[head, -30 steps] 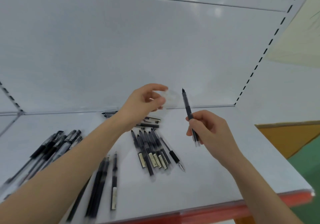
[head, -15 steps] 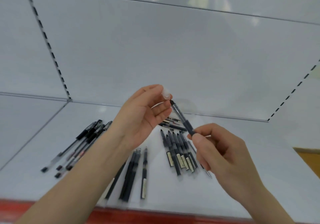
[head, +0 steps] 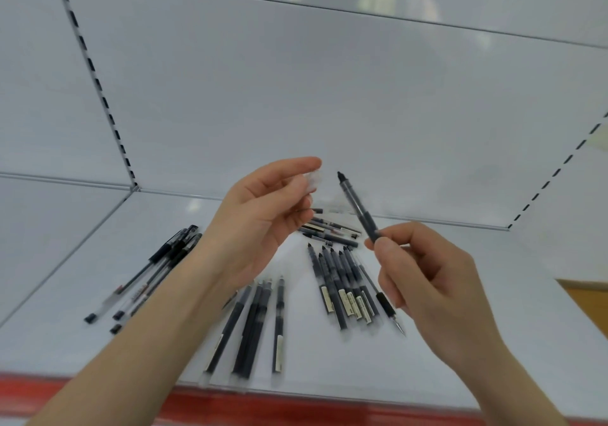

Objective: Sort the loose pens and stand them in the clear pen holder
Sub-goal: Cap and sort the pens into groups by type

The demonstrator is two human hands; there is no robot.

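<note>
Pale labels on the pens w/ writing too small to read; no brand legible. Right hand [head: 434, 281] grip pinches a dark pen [head: 357, 206] at its lower end, tip up and tilted left, above the white shelf [head: 477, 343]. Left hand [head: 260, 221] grip, thumb & fingers pressed together, holds a clear cap [head: 312, 180] just left of the pen tip, not touching. Loose pens [head: 342, 284] lie in groups on the shelf below both hands.

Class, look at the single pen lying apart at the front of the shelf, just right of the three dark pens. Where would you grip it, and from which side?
Grip the single pen around mid-barrel, coming from above with fingers on its left and right sides. It lies flat, pointing away from the edge, with bare shelf to its right and a narrow gap to the three dark pens.
</note>
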